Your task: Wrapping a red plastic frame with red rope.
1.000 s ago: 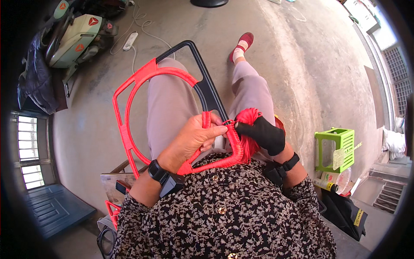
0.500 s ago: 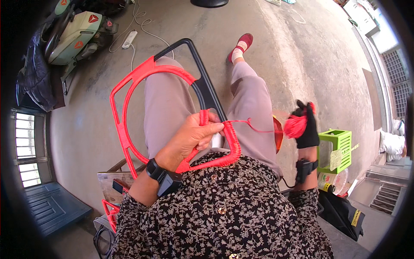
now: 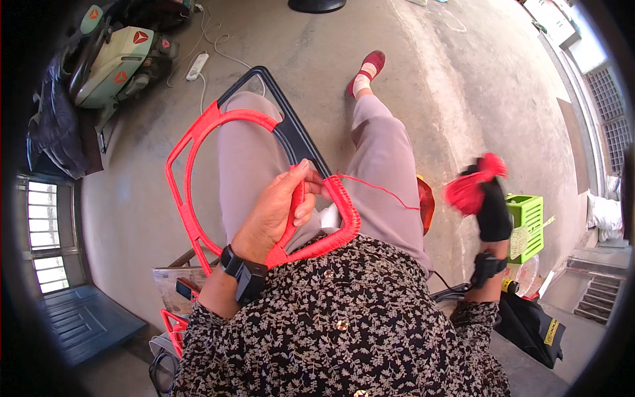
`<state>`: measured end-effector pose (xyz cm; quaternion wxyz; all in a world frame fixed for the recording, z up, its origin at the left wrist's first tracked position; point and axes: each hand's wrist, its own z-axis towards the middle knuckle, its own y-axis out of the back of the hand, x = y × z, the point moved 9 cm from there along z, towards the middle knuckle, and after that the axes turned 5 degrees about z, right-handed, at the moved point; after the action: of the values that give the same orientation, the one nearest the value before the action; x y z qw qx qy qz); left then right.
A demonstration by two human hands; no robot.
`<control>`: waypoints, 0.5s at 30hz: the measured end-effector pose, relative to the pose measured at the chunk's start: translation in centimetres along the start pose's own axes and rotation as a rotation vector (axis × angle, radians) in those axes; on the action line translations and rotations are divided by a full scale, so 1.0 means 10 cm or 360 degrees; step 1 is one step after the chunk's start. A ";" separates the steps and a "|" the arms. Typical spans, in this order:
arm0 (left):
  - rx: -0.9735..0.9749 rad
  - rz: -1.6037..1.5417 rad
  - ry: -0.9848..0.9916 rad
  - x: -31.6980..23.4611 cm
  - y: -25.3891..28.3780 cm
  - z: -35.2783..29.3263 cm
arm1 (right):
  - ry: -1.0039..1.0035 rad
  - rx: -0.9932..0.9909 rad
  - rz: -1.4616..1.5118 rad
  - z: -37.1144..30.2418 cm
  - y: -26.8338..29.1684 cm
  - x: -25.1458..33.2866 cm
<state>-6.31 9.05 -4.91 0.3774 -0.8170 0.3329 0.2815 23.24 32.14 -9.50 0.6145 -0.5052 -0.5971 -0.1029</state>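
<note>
A black frame (image 3: 301, 135) with a ring inside a squarish outer edge lies over my lap, largely wound with red cord. Bare black shows on its upper and right-hand parts. My left hand (image 3: 276, 202) grips a red-wrapped inner bar of the frame, fingers curled round it. From the wound right edge a thin red strand (image 3: 380, 186) runs off toward the right. Out to that side, my right hand (image 3: 493, 208), in a black glove, is closed on a bundle of red cord (image 3: 465, 192), blurred by motion.
On the right stands a green plastic stool (image 3: 528, 225), with a black bag (image 3: 529, 331) nearer me. Another red-wrapped frame (image 3: 173, 329) leans at my left, by a wooden board (image 3: 175, 284). A power strip (image 3: 197, 66) and a scooter (image 3: 116, 66) are at the far left.
My right hand has moved farther right with the cord bundle. The frame has shifted slightly left and down, and my left fingers have come off the cord at its right edge.
</note>
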 end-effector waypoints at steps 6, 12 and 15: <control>-0.0189 -0.0123 -0.0042 0.16 0.05 0.17 | -0.0125 0.1479 -0.1635 -0.15 -2.20 -1.02; -0.0092 -0.0310 0.0098 0.29 0.09 0.17 | 0.0037 0.1132 -0.0611 0.08 -2.56 -0.80; 0.0551 -0.0518 0.0214 0.25 -0.32 0.06 | -0.0457 0.1073 -0.0168 0.03 -2.51 -0.87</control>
<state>-2.49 10.28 -5.69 0.5290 -0.8000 0.2646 0.1008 2.43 16.45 -4.38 0.6504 -0.2522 -0.7027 0.1399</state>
